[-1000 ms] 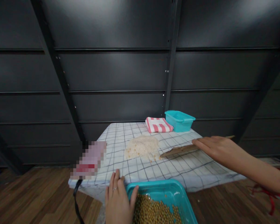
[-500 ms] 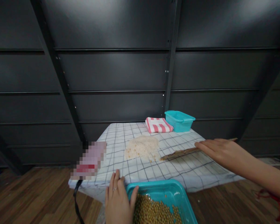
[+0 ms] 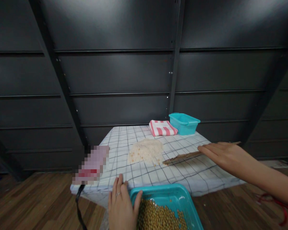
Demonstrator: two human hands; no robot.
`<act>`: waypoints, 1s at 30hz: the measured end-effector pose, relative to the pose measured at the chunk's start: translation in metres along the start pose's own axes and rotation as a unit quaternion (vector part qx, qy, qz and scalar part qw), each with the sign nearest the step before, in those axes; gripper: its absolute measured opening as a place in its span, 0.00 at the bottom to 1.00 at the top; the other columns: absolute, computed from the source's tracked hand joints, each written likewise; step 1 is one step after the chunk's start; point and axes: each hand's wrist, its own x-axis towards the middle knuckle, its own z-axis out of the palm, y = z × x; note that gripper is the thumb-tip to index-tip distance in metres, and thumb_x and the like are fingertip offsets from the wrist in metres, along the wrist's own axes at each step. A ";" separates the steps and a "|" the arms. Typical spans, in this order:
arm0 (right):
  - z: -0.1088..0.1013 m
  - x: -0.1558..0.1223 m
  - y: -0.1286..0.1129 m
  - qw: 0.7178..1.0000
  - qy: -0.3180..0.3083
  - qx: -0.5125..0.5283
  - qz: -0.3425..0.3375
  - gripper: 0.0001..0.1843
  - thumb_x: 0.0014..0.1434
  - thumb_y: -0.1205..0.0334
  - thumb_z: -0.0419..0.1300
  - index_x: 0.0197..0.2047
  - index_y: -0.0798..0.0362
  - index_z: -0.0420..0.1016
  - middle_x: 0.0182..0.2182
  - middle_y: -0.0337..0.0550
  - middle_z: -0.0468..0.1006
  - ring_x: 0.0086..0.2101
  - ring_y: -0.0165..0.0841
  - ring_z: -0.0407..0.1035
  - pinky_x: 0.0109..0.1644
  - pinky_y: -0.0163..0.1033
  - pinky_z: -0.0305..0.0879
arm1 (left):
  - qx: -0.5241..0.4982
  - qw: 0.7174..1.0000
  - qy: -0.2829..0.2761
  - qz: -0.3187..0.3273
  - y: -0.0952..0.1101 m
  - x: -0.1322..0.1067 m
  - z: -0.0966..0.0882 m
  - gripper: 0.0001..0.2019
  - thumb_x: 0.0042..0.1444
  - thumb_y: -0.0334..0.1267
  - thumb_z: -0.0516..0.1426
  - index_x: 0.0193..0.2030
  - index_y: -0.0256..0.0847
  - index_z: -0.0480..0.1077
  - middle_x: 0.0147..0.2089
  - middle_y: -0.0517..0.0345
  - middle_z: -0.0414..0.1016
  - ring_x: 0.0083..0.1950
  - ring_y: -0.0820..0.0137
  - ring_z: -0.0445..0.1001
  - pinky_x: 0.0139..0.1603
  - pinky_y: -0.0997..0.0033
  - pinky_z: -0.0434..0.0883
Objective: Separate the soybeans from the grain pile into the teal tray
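My left hand point(image 3: 121, 204) grips the left rim of a teal tub point(image 3: 163, 191) holding yellow-brown beans point(image 3: 159, 217) at the near table edge, thumb inside the rim. My right hand point(image 3: 224, 153) lies with fingers stretched flat over a long thin wooden strip point(image 3: 182, 157) on the checked tablecloth point(image 3: 124, 140). The strip's left tip lies beside the right edge of a pile of white rice point(image 3: 146, 150) in the middle of the cloth.
At the far edge of the table lie a folded red-and-white striped towel point(image 3: 162, 127) and a second, smaller teal tub point(image 3: 184, 123). A blurred pink object point(image 3: 92, 164) with a black strap hangs off the left corner. Dark shelving stands behind; wood floor below.
My right hand and the wooden strip dropped slightly and shifted a little left, with the strip's tip closer to the rice. My left hand stayed on the tub.
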 end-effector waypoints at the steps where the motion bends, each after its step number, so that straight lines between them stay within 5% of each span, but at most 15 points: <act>1: 0.000 -0.001 0.000 1.000 0.001 -0.001 -0.001 0.18 0.48 0.81 0.44 0.35 0.55 0.68 0.26 0.42 0.75 0.23 0.29 0.66 0.27 0.35 0.57 | -0.001 1.000 -0.001 -0.001 0.000 0.000 0.000 0.20 0.53 0.54 0.46 0.41 0.37 0.60 0.52 0.37 0.66 0.55 0.50 0.63 0.41 0.49 0.70; 30: -0.014 0.005 -0.006 0.999 0.013 0.013 -0.031 0.19 0.48 0.82 0.44 0.38 0.56 0.65 0.27 0.42 0.76 0.24 0.28 0.68 0.27 0.34 0.59 | -0.003 1.000 -0.013 -0.006 0.004 0.001 0.001 0.22 0.53 0.54 0.46 0.42 0.36 0.61 0.53 0.35 0.65 0.55 0.50 0.63 0.41 0.49 0.70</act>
